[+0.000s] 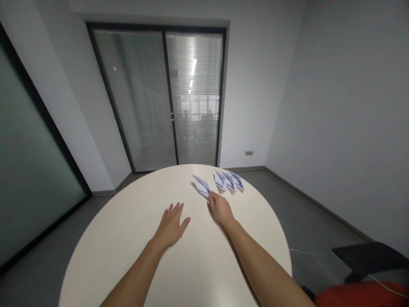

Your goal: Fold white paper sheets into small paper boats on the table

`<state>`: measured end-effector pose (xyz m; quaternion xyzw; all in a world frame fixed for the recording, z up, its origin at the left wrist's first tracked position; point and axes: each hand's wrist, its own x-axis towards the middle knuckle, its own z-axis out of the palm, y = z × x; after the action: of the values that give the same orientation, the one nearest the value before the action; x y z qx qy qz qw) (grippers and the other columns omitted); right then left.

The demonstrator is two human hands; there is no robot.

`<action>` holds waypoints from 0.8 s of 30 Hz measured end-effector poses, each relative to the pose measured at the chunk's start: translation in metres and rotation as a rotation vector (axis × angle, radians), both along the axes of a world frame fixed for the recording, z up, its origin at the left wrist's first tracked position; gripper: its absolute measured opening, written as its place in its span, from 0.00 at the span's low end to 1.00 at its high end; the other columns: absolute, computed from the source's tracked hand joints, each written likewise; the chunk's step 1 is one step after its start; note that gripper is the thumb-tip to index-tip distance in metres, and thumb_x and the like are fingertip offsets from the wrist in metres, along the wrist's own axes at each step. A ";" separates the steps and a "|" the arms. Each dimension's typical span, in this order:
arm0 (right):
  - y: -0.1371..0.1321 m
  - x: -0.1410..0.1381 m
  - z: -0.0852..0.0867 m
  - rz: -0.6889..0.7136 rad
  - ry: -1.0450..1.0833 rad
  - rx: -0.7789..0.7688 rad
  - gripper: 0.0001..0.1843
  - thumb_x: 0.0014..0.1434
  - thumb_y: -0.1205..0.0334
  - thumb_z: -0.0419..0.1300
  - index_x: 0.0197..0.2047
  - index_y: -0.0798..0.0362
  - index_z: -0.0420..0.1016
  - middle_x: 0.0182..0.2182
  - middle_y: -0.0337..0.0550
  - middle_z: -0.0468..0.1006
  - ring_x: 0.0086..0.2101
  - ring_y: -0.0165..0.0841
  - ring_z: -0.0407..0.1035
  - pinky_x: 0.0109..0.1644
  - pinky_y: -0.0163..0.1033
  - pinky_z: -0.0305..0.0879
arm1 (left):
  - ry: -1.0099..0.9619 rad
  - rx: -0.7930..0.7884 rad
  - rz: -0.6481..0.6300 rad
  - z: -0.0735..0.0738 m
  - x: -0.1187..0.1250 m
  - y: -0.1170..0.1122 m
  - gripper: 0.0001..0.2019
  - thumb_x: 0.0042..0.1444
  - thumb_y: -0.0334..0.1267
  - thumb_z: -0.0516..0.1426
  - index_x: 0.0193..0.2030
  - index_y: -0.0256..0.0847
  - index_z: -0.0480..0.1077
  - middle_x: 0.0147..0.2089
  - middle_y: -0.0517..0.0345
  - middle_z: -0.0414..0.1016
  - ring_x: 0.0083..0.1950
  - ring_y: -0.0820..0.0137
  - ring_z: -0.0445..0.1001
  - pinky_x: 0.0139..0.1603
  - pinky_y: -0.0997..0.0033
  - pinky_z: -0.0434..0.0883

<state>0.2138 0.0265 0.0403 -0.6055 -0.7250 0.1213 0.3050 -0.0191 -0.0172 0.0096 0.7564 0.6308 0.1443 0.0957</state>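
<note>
Between the thumb and fingers of my right hand (221,208) is one end of a folded white paper boat (202,185). Its pointed far end reaches forward and left, just over the tabletop. Three similar folded paper boats (228,181) lie in a close row to the right of it, near the far edge. My left hand (172,226) rests palm down on the round cream table (128,251), fingers stretched and thumb apart, holding nothing.
A black chair part (370,258) and a red seat (364,295) stand at the lower right, beside the table. Behind the table are glass doors with blinds (194,132). A wall socket (249,153) sits low on the back wall.
</note>
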 end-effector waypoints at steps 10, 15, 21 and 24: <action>0.012 0.000 -0.012 0.086 0.266 0.032 0.19 0.58 0.71 0.55 0.47 0.52 0.83 0.46 0.44 0.85 0.45 0.37 0.78 0.54 0.38 0.67 | -0.477 0.274 0.197 -0.002 -0.004 0.012 0.40 0.66 0.53 0.51 0.77 0.37 0.39 0.78 0.40 0.48 0.76 0.54 0.55 0.71 0.53 0.61; 0.007 -0.002 -0.010 0.193 0.255 0.059 0.20 0.56 0.72 0.56 0.48 0.49 0.83 0.45 0.42 0.84 0.42 0.37 0.76 0.51 0.38 0.67 | -0.545 0.238 0.212 0.011 -0.003 0.008 0.33 0.68 0.49 0.50 0.75 0.41 0.48 0.68 0.40 0.68 0.64 0.55 0.73 0.59 0.55 0.71; 0.005 -0.002 -0.009 0.220 0.195 0.055 0.17 0.57 0.69 0.58 0.47 0.50 0.82 0.41 0.43 0.84 0.36 0.36 0.75 0.45 0.38 0.67 | -0.498 0.233 0.218 0.030 0.002 -0.003 0.26 0.70 0.48 0.43 0.71 0.42 0.57 0.60 0.43 0.76 0.58 0.54 0.77 0.55 0.55 0.72; 0.005 -0.002 -0.008 0.228 0.177 0.049 0.14 0.58 0.67 0.59 0.44 0.51 0.83 0.39 0.45 0.84 0.36 0.37 0.75 0.45 0.39 0.66 | -0.477 0.250 0.243 0.032 0.003 -0.005 0.27 0.70 0.51 0.45 0.70 0.43 0.58 0.57 0.43 0.78 0.56 0.55 0.78 0.52 0.57 0.72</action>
<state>0.2123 0.0317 0.0322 -0.4986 -0.7621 0.1902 0.3667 -0.0165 -0.0227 0.0416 0.6261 0.6537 0.4050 0.1291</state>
